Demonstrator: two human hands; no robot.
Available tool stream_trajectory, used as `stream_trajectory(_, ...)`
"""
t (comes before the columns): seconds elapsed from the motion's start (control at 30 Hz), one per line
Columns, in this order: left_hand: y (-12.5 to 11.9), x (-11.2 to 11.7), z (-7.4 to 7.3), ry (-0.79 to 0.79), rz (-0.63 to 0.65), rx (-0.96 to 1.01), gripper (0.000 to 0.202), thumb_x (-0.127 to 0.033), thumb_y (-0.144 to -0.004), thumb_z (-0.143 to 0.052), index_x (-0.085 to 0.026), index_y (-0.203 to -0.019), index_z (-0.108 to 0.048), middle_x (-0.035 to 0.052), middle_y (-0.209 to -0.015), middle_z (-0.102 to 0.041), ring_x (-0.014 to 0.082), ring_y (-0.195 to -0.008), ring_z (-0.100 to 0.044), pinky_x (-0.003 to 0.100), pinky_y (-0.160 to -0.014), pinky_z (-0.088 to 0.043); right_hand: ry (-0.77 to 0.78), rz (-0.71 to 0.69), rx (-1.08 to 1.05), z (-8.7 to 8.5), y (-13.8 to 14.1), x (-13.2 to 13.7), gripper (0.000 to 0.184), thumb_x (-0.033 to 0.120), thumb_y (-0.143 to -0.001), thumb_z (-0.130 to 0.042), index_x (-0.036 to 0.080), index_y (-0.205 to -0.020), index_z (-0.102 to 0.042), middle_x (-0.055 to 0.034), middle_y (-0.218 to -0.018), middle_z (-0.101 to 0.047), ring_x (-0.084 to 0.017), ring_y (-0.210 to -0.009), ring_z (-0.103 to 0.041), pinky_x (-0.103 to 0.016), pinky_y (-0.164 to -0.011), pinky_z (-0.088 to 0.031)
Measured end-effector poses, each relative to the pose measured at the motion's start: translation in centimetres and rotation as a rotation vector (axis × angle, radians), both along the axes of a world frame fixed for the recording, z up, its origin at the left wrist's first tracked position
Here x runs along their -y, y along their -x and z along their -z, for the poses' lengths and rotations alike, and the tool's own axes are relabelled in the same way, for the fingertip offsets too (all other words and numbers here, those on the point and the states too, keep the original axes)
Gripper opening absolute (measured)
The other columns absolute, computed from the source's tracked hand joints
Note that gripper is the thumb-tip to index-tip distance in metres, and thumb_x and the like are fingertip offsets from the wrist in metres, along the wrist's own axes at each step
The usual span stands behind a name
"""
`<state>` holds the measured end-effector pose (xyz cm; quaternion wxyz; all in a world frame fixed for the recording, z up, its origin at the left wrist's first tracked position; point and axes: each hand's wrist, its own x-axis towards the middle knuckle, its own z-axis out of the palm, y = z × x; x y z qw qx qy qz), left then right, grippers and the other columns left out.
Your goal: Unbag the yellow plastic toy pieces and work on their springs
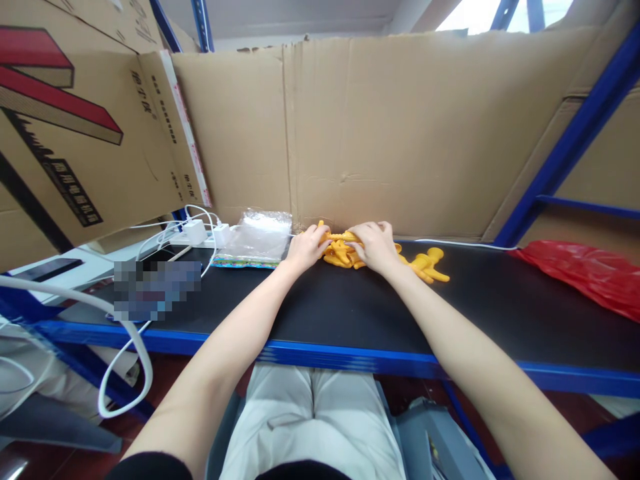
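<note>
A heap of yellow plastic pieces (343,253) lies at the back of the black tabletop (350,307), against a cardboard wall. My left hand (306,248) grips the left side of the heap with curled fingers. My right hand (374,245) lies over the heap's top and right side, fingers closed on the pieces. A few more yellow pieces (430,263) lie loose just right of my right hand. What the hands cover of the heap is hidden.
Clear plastic bags (257,237) lie left of the heap. White chargers and cables (197,232) sit further left. A red plastic bag (583,273) lies at the right. Cardboard (400,133) walls the back; blue shelf posts (570,147) stand right.
</note>
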<state>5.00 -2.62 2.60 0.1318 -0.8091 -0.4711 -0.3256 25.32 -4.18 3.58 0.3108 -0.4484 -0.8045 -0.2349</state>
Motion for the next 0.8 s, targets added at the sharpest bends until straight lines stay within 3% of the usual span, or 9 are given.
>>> stream_trajectory(0.3,-0.30,0.03,0.02,0.005,0.047,0.027,0.028,-0.039,-0.091,-0.051,-0.024,-0.113,-0.056,0.0059,-0.107,-0.064,0.0202,-0.096,-0.064,0.028,-0.076,-0.048,-0.091,0.081,0.081,-0.25,0.04,0.13,0.021,0.009,-0.079,-0.042,0.019,-0.093,-0.055,-0.0086,-0.094,-0.065,-0.024,-0.092,-0.052,-0.041,-0.091,-0.026)
stream_trajectory(0.53,-0.18,0.29,-0.07,0.029,0.005,-0.008,0.030,-0.039,-0.092,-0.048,-0.024,-0.116,-0.056,0.0070,-0.109,-0.063,0.0213,-0.096,-0.064,0.029,-0.076,-0.048,-0.037,0.015,0.076,0.50,-0.09,-0.42,0.028,0.030,-0.091,-0.042,0.017,-0.110,-0.057,-0.0136,-0.106,-0.066,-0.029,-0.100,-0.053,-0.050,-0.097,-0.023)
stream_trajectory(0.8,-0.26,0.35,-0.08,0.039,-0.001,-0.027,0.030,-0.039,-0.092,-0.048,-0.024,-0.117,-0.056,0.0068,-0.110,-0.063,0.0220,-0.098,-0.064,0.029,-0.076,-0.048,-0.010,0.065,0.124,0.08,0.23,-0.06,0.019,0.022,-0.088,-0.046,0.017,-0.100,-0.060,-0.0117,-0.099,-0.067,-0.028,-0.097,-0.054,-0.047,-0.096,-0.025)
